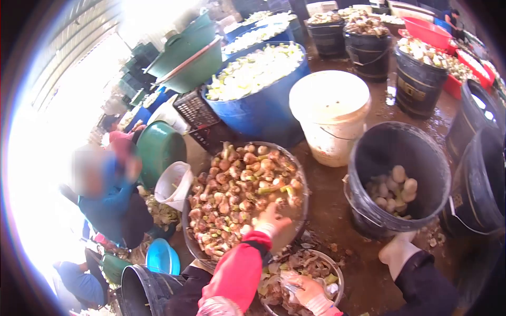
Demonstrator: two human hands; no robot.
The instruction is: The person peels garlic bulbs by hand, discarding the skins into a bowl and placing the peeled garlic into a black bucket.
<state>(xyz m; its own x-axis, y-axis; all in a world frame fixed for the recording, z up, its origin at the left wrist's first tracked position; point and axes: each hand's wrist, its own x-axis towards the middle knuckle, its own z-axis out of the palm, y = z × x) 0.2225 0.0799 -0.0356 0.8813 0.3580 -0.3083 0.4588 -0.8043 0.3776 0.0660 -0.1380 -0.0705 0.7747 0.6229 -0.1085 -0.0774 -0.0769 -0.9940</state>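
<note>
Bulbs (237, 195) heaped in metal basin (301, 179), centre of scene. Left hand (271, 220) laid on near edge of heap, fingers bent down among them; grasping or not, cannot tell. Right hand (305, 288) nearer, over bowl (339, 274) of peelings, fingers curled; round what, cannot tell. Right of basin, black bucket (421, 158) with peeled pieces (395, 189); farther off, white bucket (329, 105).

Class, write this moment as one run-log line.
left hand: on bulbs in metal basin | right hand: over bowl of peelings | black bucket: few peeled bulbs | hold: unclear, both hands
</note>
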